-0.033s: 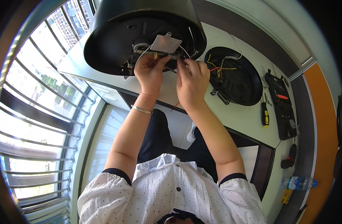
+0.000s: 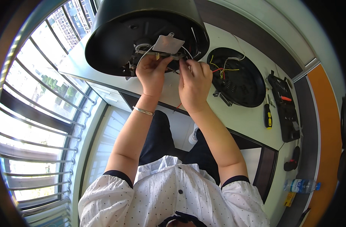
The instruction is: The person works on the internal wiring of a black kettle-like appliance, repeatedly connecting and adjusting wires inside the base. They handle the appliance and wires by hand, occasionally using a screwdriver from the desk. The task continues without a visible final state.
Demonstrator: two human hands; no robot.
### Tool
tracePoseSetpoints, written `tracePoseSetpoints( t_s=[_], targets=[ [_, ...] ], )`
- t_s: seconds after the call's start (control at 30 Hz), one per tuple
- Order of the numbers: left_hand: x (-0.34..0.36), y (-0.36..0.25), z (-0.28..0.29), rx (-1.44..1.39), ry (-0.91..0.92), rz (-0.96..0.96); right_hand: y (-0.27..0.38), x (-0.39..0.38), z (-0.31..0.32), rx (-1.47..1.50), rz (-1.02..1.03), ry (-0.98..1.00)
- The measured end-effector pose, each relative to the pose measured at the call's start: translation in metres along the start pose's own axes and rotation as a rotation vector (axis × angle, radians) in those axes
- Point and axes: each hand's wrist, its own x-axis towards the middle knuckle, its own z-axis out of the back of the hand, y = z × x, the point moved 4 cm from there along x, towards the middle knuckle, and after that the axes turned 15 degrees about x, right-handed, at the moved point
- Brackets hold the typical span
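Head view: a white worktable (image 2: 252,121) beside a barred window. Left hand (image 2: 152,72) and right hand (image 2: 195,85) pinch wiring inside the overturned black appliance shell (image 2: 116,34). Tugging could likely snap thin wires.

Small appliance-repair workbench sitting beside a barred window (image 2: 40,113) in an upper-floor room, with buildings showing outside. White table (image 2: 248,121) bearing an opened black appliance housing (image 2: 116,34), a detached round black base (image 2: 237,77) trailing coloured wires, a yellow-handled screwdriver (image 2: 268,116) and a black tool tray (image 2: 284,106). Water bottle (image 2: 301,185) lying nearby.
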Motion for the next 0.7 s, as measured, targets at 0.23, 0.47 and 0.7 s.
tracePoseSetpoints(
  t_s=[0.23, 0.47, 0.7],
  targets=[
    [-0.0011, -0.0028, -0.0017, -0.041, -0.019, 0.02, 0.0011, 0.0004, -0.0026, -0.065, 0.023, 0.048],
    [-0.0003, -0.0013, -0.0013, -0.044, -0.001, -0.008, 0.0005, -0.0006, -0.0012, 0.016, 0.001, -0.01],
    [-0.0003, -0.0011, -0.001, -0.045, 0.015, 0.001, -0.0015, 0.0044, -0.0026, 0.031, -0.047, 0.042]
  ],
)
